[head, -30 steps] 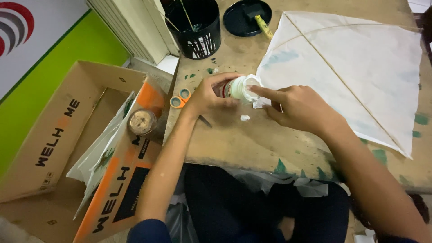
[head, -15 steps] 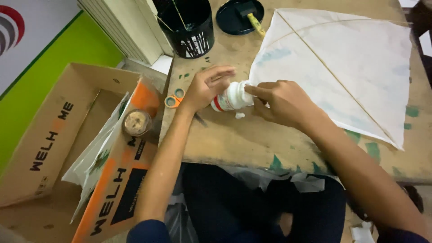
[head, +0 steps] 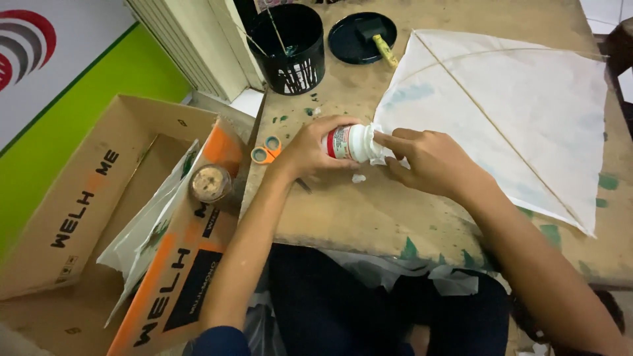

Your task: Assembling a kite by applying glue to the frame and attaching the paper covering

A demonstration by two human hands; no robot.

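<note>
White plastic glue bottle with a red label [head: 348,142] lies sideways over the worn wooden table [head: 369,211], at the near corner of the white paper kite [head: 501,112]. Left hand [head: 310,150] wraps it; right hand [head: 422,161] pinches its nozzle end. Orange-handled scissors [head: 266,149] lie just left, near the table edge; black bucket [head: 294,49] stands behind.

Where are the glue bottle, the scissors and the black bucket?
glue bottle [head: 347,142], head view, on its labelled side.
scissors [head: 266,149], head view, on the orange handles.
black bucket [head: 300,69], head view, on its outer wall.
</note>
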